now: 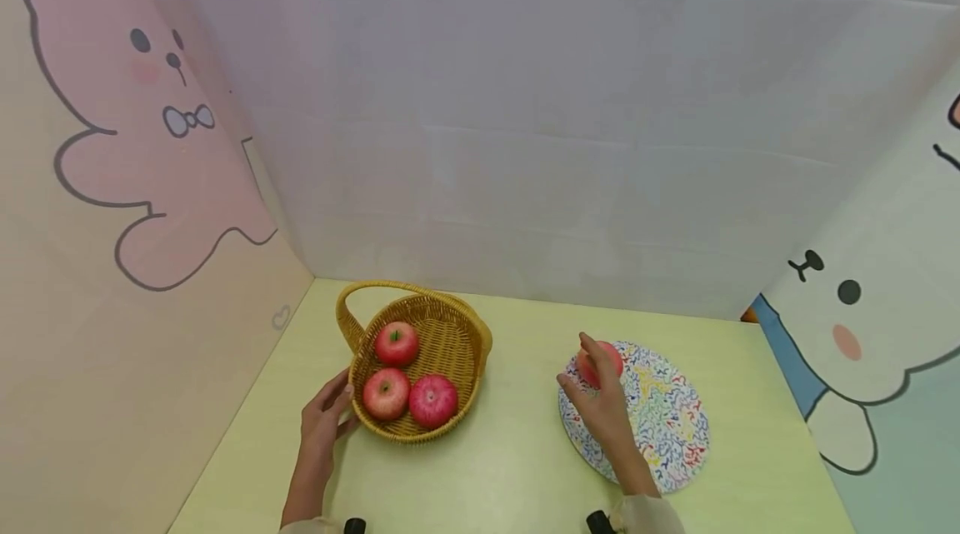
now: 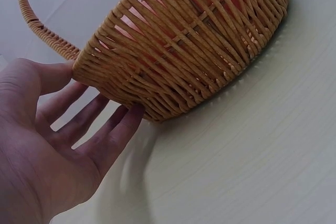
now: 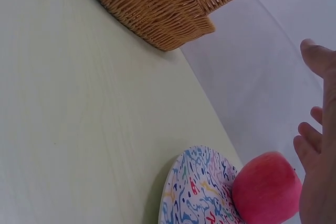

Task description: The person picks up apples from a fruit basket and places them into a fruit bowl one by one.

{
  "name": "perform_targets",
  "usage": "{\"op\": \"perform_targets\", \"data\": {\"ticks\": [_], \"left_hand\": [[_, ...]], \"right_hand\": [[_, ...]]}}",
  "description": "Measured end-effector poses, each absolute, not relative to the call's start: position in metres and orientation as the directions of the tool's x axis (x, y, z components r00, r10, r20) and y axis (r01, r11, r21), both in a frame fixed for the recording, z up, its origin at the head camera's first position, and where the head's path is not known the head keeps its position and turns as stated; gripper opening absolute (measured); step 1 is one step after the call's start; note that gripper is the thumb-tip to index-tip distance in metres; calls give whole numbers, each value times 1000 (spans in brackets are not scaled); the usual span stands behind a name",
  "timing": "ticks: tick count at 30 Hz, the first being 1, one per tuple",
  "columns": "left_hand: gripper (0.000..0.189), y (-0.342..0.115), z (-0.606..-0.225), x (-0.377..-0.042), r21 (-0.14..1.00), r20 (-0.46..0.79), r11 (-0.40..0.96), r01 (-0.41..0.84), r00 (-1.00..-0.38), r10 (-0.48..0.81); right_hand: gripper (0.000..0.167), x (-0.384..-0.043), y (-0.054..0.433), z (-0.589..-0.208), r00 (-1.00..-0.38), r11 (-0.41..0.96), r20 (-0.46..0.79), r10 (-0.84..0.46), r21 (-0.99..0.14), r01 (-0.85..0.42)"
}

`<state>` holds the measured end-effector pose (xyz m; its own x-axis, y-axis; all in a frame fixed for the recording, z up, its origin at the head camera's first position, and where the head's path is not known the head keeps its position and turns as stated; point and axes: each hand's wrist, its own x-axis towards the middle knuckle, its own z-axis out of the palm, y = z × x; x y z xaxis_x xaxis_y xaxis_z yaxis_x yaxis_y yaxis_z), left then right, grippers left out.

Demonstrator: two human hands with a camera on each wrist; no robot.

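Note:
A wicker basket (image 1: 450, 351) with an arched handle holds three red apples, one of them this apple (image 1: 386, 394) nearest my left hand (image 1: 322, 413). That hand grips the basket's left side, its thumb at the rim and fingers against the lower wall (image 2: 173, 51). A patterned round plate (image 1: 667, 409) stands to the right with another apple (image 3: 266, 188) near its far left edge. My right hand (image 1: 603, 409) hovers over this apple, thumb and fingers spread. A gap shows between the fingers (image 3: 310, 140) and the apple in the right wrist view.
The pale yellow table (image 1: 510, 451) bears the basket and plate. A plain white cloth wall (image 1: 525, 142) rises behind it, and printed cartoon panels stand along both sides.

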<state>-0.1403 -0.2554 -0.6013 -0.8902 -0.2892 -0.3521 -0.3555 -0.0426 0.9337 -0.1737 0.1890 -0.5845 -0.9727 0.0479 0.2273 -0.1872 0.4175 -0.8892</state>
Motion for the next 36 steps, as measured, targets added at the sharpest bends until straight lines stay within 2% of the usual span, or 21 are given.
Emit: {"op": "perform_targets", "data": {"ticks": [8, 16, 23, 36], "left_hand": [[56, -254, -602, -139, 935, -350, -47, -352, -890, -292], [53, -254, -601, -138, 933, -358, -59, -356, -890, -283], [54, -256, -600, -138, 932, -357, -49, -358, -892, -276], [55, -256, -602, -136, 929, -367, -60, -365, -891, -267]], "right_hand": [[75, -172, 181, -585, -944, 309, 328, -28, -896, -320], [76, -167, 168, -582, -933, 296, 347, -101, -884, -361], [78, -165, 159, -584, -893, 251, 407, -190, -859, -445], [75, -154, 136, -582, -891, 273, 365, -268, -859, -434]]}}
